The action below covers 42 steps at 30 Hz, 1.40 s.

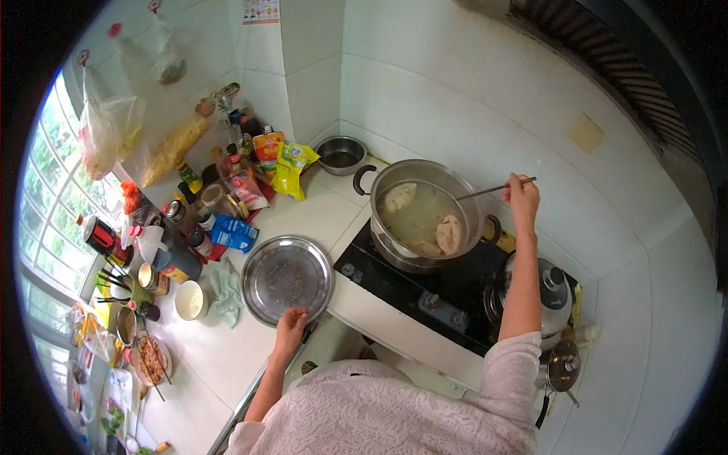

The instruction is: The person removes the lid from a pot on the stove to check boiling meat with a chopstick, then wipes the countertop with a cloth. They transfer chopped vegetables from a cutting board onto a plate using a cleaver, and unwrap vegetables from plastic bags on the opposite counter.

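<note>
A wide steel pot (427,217) stands on the black gas stove (409,296). Cloudy broth fills much of it, and pale cooked meat pieces (448,234) lie in the liquid. My right hand (521,199) is closed around dark chopsticks (496,188), whose tips reach over the pot's right side; whether one or two sticks are there is hard to see. On the counter left of the stove lies a round metal tray (286,278). My left hand (292,326) is at the tray's near rim with its fingers bent; whether they grip the rim cannot be made out.
A lidded pot (549,290) sits on the stove's right side. A steel bowl (341,154) stands in the back corner. Bottles and seasoning packets (293,168) crowd the counter's left, with a cloth (226,293), a cream bowl (191,300) and a bowl of minced food (152,359).
</note>
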### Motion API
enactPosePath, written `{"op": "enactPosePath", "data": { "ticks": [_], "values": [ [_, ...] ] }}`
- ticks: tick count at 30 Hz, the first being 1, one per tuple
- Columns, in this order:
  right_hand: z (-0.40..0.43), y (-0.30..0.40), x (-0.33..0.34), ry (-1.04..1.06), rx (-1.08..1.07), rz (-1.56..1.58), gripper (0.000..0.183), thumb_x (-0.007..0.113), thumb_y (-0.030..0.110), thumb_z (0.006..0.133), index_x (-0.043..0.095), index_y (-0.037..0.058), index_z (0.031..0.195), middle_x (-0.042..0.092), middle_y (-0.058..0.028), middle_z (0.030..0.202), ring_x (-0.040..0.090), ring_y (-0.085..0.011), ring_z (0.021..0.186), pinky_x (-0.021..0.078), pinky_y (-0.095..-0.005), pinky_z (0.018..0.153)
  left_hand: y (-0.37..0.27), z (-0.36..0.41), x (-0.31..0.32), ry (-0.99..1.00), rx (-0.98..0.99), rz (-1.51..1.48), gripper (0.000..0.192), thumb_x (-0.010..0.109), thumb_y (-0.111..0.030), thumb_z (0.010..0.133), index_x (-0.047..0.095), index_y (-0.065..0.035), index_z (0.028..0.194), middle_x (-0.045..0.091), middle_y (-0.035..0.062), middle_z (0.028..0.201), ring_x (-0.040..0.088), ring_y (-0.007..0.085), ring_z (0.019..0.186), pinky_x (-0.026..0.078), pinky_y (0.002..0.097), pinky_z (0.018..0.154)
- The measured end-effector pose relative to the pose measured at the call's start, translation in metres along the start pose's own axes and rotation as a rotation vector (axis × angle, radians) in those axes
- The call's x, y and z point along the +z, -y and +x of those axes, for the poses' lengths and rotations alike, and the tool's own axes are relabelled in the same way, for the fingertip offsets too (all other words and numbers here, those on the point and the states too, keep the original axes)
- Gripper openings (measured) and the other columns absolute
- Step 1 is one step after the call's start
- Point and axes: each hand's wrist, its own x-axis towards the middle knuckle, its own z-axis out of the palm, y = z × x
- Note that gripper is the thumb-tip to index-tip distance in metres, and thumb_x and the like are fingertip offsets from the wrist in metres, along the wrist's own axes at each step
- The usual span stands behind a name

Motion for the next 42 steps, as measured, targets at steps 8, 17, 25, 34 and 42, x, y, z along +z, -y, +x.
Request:
{"op": "enactPosePath", "data": {
  "ticks": [8, 17, 25, 34, 42],
  "values": [
    [-0.025, 0.005, 0.061, 0.288, -0.11, 0.119, 0.026, 0.053, 0.024, 0.09, 0.063, -0.0004, 0.087, 0.065, -0.0081, 0.074, 0.065, -0.0162, 0.071, 0.0486, -0.0293, 0.061, -0.006, 0.004, 0.014, 0.011, 0.069, -0.026, 0.016, 0.055, -0.009, 0.09, 0.059, 0.0012, 0.102, 0.062, 0.005, 0.091, 0.057, 0.0119, 0.085, 0.045, 0.026, 0.077],
    [-0.02, -0.001, 0.124, 0.372, -0.222, -0.002, 0.033, 0.053, 0.026, 0.089, 0.061, -0.0035, 0.077, 0.06, -0.0146, 0.065, 0.064, -0.0206, 0.066, 0.0478, -0.0336, 0.059, -0.016, -0.011, 0.001, -0.032, 0.035, -0.04, 0.016, 0.053, -0.009, 0.092, 0.058, 0.0009, 0.104, 0.063, 0.0056, 0.092, 0.058, 0.0123, 0.086, 0.046, 0.0263, 0.078],
    [-0.008, -0.004, 0.117, 0.204, -0.315, -0.318, 0.04, 0.047, 0.028, 0.089, 0.056, -0.0009, 0.063, 0.05, -0.0157, 0.053, 0.047, -0.0279, 0.046, 0.0405, -0.0396, 0.049, 0.009, -0.021, -0.019, -0.071, -0.012, -0.075, 0.015, 0.054, -0.009, 0.091, 0.057, 0.0023, 0.101, 0.061, 0.0067, 0.097, 0.058, 0.0155, 0.092, 0.044, 0.0283, 0.084],
    [-0.025, 0.009, 0.134, 0.346, -0.402, -0.131, 0.03, 0.047, 0.025, 0.091, 0.058, -0.0012, 0.079, 0.051, -0.0137, 0.058, 0.046, -0.0228, 0.05, 0.0438, -0.0373, 0.055, -0.016, -0.016, -0.001, -0.02, -0.008, 0.036, 0.018, 0.054, -0.01, 0.091, 0.06, -0.0002, 0.105, 0.063, 0.0045, 0.091, 0.056, 0.0111, 0.083, 0.046, 0.0263, 0.077],
    [-0.004, -0.011, 0.122, 0.083, -0.455, -0.042, 0.043, 0.047, 0.022, 0.09, 0.042, -0.0034, 0.056, 0.034, -0.0131, 0.044, 0.03, -0.0211, 0.038, 0.0307, -0.0372, 0.041, -0.01, -0.012, -0.003, -0.024, -0.004, 0.014, 0.017, 0.054, -0.011, 0.092, 0.06, -0.0003, 0.104, 0.063, 0.0047, 0.092, 0.057, 0.0117, 0.085, 0.046, 0.027, 0.078]
  ]
}}
